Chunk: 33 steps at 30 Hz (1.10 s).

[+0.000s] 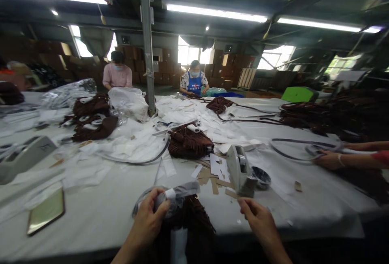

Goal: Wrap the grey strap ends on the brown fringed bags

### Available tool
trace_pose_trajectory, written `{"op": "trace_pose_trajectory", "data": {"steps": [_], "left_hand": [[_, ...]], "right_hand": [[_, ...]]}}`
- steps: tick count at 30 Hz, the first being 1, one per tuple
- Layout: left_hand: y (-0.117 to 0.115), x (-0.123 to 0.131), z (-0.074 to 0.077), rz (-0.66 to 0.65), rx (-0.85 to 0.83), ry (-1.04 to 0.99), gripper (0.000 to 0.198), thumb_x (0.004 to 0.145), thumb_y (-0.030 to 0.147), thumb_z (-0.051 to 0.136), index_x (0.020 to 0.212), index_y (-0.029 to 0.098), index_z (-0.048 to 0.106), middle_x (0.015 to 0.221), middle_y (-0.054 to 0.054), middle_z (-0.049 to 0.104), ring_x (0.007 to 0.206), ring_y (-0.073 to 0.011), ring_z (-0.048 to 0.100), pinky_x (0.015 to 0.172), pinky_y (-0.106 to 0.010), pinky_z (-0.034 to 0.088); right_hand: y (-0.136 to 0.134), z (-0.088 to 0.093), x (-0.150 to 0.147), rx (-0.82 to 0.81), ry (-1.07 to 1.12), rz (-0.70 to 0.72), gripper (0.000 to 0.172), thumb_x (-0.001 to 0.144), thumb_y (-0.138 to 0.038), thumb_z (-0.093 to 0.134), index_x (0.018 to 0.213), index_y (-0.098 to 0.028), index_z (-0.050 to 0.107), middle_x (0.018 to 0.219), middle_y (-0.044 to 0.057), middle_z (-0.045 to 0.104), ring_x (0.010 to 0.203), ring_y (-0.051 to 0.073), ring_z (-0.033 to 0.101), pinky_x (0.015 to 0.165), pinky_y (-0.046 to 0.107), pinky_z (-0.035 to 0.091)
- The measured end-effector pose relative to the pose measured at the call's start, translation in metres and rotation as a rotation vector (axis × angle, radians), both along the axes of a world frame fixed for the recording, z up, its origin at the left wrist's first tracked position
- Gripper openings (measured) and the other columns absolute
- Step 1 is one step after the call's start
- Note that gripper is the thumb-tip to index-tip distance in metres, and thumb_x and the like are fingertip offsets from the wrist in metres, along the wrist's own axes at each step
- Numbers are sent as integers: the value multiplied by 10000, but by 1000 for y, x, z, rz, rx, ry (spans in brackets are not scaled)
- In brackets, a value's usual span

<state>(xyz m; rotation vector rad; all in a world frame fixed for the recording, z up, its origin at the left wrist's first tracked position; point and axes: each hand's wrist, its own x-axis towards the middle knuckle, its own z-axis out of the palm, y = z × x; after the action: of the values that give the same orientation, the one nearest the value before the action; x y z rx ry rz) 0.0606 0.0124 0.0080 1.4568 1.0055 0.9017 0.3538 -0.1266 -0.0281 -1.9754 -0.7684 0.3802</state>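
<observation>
My left hand (152,211) is closed around a coiled strap (173,205) wrapped in greyish film, with a white band of paper across it. Under the strap hangs a dark brown fringed bag (197,217) at the table's front edge, a pale strip down its front. My right hand (258,219) is at the foot of a tape dispenser (241,171), with thumb and forefinger pinched together. Whatever lies in that pinch is too small to make out. White and tan card pieces (214,175) are scattered left of the dispenser.
Another brown fringed bag (190,142) lies mid-table amid white wrapping paper (133,134). A phone-like flat object (47,209) and a second dispenser (27,156) are at left. A co-worker's hands (330,159) handle a strap at right. A metal post (147,45) rises behind.
</observation>
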Motion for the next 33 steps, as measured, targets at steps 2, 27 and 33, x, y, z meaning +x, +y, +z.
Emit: {"op": "trace_pose_trajectory", "data": {"steps": [2,27,33], "left_hand": [[1,0,5,-39,11,19,306,739,450,604,870,174,629,689,5,593,649,-181,532,619,-266,439],[-28,-4,16,-61,102,19,174,827,349,564,881,184,559,724,-9,604,655,-173,546,636,-261,433],[-26,-5,19,-77,-13,-105,166,803,343,587,843,190,536,697,21,540,638,-155,503,615,-253,432]], "right_hand": [[9,18,-45,96,136,253,387,746,-566,599,778,-192,695,605,8,601,582,176,541,552,265,438],[70,41,-176,204,605,443,491,708,-622,691,672,-132,680,628,28,627,623,160,536,599,257,439],[63,38,-180,274,807,397,416,631,-541,795,649,-136,704,538,-20,545,503,90,392,481,218,312]]}}
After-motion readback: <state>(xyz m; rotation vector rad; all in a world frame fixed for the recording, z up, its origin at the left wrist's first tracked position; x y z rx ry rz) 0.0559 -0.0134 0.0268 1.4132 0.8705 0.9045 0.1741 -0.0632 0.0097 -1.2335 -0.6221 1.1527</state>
